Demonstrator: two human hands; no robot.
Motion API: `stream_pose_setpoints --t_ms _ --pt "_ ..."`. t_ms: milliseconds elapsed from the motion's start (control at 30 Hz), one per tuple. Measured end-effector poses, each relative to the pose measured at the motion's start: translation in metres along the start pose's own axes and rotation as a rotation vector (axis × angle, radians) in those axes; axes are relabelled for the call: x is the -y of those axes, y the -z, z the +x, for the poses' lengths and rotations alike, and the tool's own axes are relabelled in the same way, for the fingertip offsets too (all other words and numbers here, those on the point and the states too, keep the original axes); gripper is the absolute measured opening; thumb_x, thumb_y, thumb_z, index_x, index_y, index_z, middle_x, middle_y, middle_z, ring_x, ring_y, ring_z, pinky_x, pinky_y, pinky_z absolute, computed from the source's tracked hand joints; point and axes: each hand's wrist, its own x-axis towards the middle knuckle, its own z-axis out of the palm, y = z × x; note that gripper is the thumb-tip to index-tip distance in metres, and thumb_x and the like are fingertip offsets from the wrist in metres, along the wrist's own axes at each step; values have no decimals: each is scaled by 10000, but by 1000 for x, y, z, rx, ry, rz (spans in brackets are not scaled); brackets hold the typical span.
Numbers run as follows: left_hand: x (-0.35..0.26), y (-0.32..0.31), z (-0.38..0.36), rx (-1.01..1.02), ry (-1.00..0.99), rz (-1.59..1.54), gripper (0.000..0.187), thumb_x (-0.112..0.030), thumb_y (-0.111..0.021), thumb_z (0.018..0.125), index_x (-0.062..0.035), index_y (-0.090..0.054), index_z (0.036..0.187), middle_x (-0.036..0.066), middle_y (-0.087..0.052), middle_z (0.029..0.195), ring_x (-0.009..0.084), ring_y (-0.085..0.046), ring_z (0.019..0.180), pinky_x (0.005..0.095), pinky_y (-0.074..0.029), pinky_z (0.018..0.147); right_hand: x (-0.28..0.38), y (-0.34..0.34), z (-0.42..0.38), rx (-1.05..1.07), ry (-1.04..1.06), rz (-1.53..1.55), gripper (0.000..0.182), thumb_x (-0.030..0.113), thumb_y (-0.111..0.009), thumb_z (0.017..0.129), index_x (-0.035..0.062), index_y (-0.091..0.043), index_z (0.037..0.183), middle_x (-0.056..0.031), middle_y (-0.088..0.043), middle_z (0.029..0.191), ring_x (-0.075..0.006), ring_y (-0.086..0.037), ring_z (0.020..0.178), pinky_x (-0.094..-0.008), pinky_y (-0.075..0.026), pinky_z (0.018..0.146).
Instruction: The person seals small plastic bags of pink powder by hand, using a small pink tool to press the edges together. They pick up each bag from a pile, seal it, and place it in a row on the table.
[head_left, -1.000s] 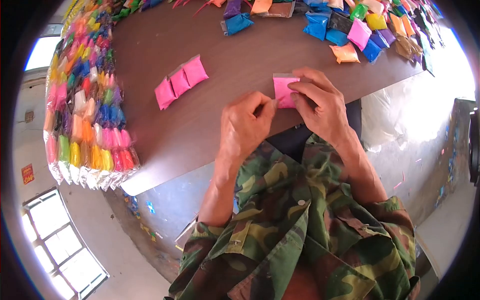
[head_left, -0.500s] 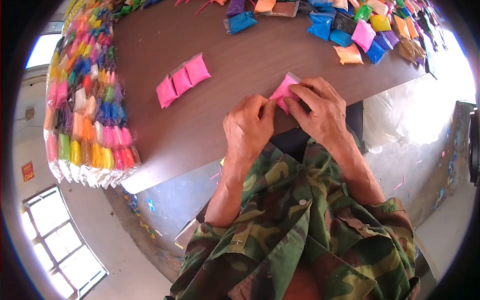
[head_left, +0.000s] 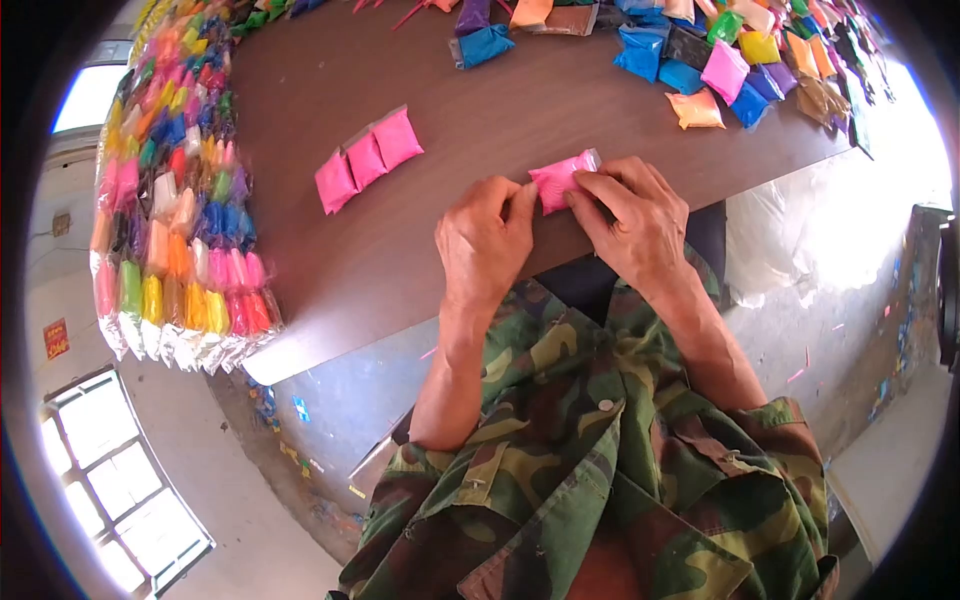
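A small pink packet [head_left: 558, 182] with a clear seal at its right end is between my hands, over the near part of the brown table. My right hand [head_left: 640, 212] grips its right side between thumb and fingers. At the packet's left edge, my left hand [head_left: 484, 238] is closed in a pinch, thumb tip against the corner; the exact hold is partly hidden by the fingers. Up and to the left, a joined strip of three pink packets [head_left: 367, 158] lies flat on the table.
Rows of bundled colourful packets [head_left: 180, 230] line the table's left side. A heap of loose packets [head_left: 725, 70] covers the back right, with an orange packet [head_left: 696, 109] at its near edge. A blue packet [head_left: 484, 45] lies at the back middle of the brown table [head_left: 330, 290].
The pink packet has turned to lie more level and shifted slightly left. My left hand has moved a little left, while my right hand has stayed nearly in place.
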Motion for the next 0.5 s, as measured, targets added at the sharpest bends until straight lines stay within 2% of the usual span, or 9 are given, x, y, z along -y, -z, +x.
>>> stream_pose_setpoints --t_ms 133,233,333,500 --pt "4 12 10 0 74 49 201 -155 -815 945 -6 -724 845 141 -677 698 204 -632 596 345 -504 596 1 -2 0 -18 -5 8 183 186 -883 805 148 -786 955 -1 -688 940 -236 -704 815 -374 -565 640" --pt "-4 4 -1 13 13 -186 198 -154 -817 937 -5 -723 846 146 -676 688 226 -629 589 352 -499 591 -1 -3 -1 -22 -11 -2 179 193 -888 799 147 -785 938 -1 -693 947 -237 -706 820 -375 -567 641" --pt "-3 -2 -4 -3 -60 -34 198 -154 -815 934 -2 -725 845 138 -671 680 223 -623 583 354 -502 593 2 -3 0 -17 -18 -5 176 197 -893 794 145 -782 921 -1 -693 944 -239 -709 822 -377 -568 643" --pt "3 9 8 17 61 56 198 -156 -806 938 3 -726 851 139 -678 696 224 -624 584 352 -504 595 3 -2 1 9 -51 6 191 212 -902 789 146 -785 925 -7 -696 977 -240 -710 828 -371 -568 659"
